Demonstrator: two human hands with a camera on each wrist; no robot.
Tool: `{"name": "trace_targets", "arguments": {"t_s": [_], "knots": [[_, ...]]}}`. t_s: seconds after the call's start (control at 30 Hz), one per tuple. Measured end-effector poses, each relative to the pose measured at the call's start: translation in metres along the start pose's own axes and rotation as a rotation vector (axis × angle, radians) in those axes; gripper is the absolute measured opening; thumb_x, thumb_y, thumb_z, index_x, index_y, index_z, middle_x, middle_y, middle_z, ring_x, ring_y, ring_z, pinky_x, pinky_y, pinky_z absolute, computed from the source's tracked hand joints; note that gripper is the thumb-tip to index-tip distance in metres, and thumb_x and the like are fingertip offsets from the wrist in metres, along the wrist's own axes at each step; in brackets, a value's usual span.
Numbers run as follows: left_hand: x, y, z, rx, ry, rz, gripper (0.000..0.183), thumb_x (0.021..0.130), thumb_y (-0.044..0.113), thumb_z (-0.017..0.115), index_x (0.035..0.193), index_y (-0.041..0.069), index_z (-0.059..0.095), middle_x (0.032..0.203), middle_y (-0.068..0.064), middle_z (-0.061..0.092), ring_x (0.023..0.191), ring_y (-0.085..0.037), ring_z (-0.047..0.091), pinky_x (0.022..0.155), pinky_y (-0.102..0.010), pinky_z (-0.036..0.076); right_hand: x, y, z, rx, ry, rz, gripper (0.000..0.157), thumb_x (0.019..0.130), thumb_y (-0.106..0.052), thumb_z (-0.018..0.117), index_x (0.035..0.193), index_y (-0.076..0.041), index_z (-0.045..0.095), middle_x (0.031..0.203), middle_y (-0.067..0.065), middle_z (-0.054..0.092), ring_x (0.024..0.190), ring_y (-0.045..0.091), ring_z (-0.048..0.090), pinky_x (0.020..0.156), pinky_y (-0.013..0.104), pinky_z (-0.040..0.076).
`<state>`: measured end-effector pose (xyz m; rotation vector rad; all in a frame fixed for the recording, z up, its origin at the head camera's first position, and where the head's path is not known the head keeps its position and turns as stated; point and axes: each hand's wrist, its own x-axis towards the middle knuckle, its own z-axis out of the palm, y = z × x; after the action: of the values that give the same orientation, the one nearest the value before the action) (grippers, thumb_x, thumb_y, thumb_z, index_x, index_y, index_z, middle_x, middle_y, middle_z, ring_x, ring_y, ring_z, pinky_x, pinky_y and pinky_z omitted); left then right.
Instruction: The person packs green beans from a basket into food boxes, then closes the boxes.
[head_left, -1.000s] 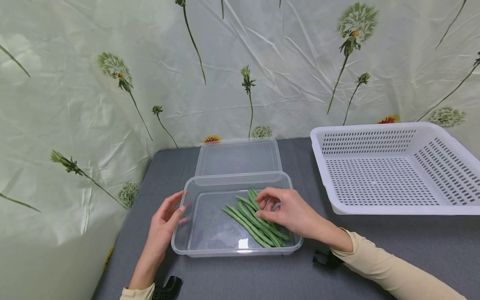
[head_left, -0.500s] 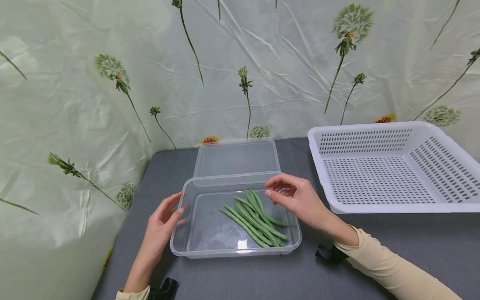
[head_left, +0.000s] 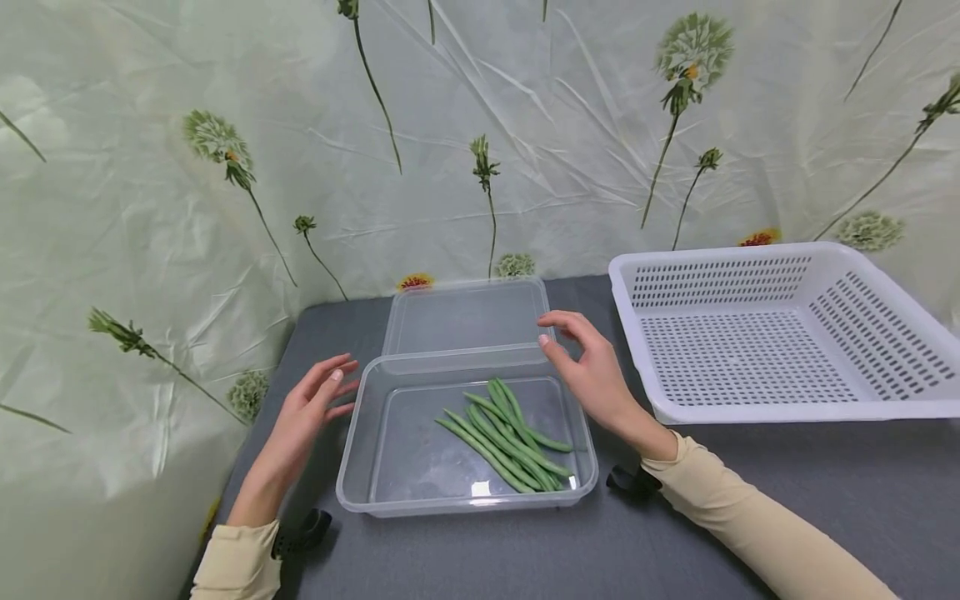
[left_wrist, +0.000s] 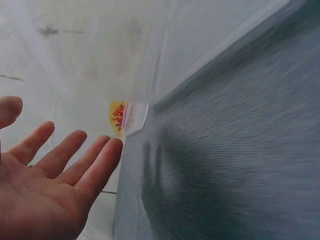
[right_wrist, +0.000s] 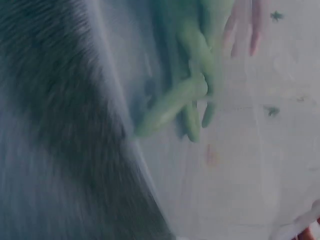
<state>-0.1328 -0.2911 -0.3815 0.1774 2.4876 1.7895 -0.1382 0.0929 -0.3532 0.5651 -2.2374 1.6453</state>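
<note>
A clear plastic container (head_left: 465,505) lies on the table with several green beans (head_left: 513,442) in its right half. Through its cloudy wall the beans (right_wrist: 170,105) show in the right wrist view. My left hand (head_left: 300,408) hovers just left of the container, fingers apart; in the left wrist view that hand (left_wrist: 55,185) has nothing in its palm. Over the container's back right corner is my right hand (head_left: 592,367), thumb and forefinger parted and holding nothing. Their tips overlap the right edge of the flat clear lid (head_left: 465,317) in the head view.
A white perforated basket (head_left: 750,358) stands at the right, with no contents visible. The grey cloth-covered table (head_left: 465,558) ends at the back against a flower-printed curtain (head_left: 405,225). The lid lies directly behind the container.
My right hand has risen off the beans and shifted back toward the lid, its fingers spreading. My left hand has come away from the container's left rim.
</note>
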Motion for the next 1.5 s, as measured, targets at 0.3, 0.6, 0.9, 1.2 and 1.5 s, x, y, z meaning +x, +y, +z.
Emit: {"name": "trace_targets", "arguments": {"t_s": [0.3,0.6,0.9,1.2,1.5], "knots": [[0.049,-0.012,-0.011,-0.101,-0.081,-0.054,0.06,0.106,0.043,0.041,0.151,0.005,0.032,0.153,-0.021,0.033,0.136,-0.038,0.039,0.101,-0.038,0.044,0.012,0.06,0.006,0.108,0.006,0.274,0.036,0.104,-0.02,0.051,0.136,-0.004,0.052,0.14,0.015,0.048,0.13,0.03,0.046,0.104,0.049,0.038],[0.084,-0.026,-0.011,-0.322,-0.186,-0.158,0.056,0.11,0.023,0.035,0.156,0.002,0.013,0.158,-0.023,0.019,0.144,-0.039,0.022,0.112,-0.046,0.029,0.027,0.077,0.005,0.407,0.018,0.573,0.048,0.109,-0.027,0.034,0.149,0.0,0.035,0.152,0.02,0.031,0.139,0.033,0.033,0.111,0.044,0.031],[0.103,-0.034,-0.003,-0.374,-0.148,-0.24,0.062,0.105,0.0,0.04,0.155,-0.003,0.004,0.155,-0.026,0.022,0.138,-0.03,0.034,0.111,-0.038,0.031,0.034,0.079,0.005,0.65,0.07,0.696,0.051,0.109,-0.02,0.032,0.155,0.0,0.02,0.159,0.021,0.019,0.146,0.027,0.022,0.116,0.034,0.023],[0.106,-0.039,-0.007,-0.245,-0.254,-0.177,0.056,0.099,-0.009,0.045,0.15,-0.011,0.022,0.137,-0.023,0.04,0.107,-0.011,0.053,0.086,-0.023,0.048,0.033,0.085,0.009,0.639,0.058,0.731,0.054,0.105,0.002,0.034,0.156,-0.002,0.018,0.161,0.016,0.017,0.147,0.025,0.02,0.115,0.035,0.025],[0.101,-0.034,-0.004,-0.375,-0.26,-0.214,0.067,0.1,-0.005,0.05,0.157,0.011,0.021,0.143,-0.018,0.046,0.11,-0.014,0.061,0.083,-0.028,0.054,0.032,0.083,0.009,0.737,0.087,0.616,0.061,0.101,0.01,0.037,0.156,-0.002,0.014,0.161,0.015,0.016,0.147,0.021,0.019,0.115,0.032,0.023]]}}
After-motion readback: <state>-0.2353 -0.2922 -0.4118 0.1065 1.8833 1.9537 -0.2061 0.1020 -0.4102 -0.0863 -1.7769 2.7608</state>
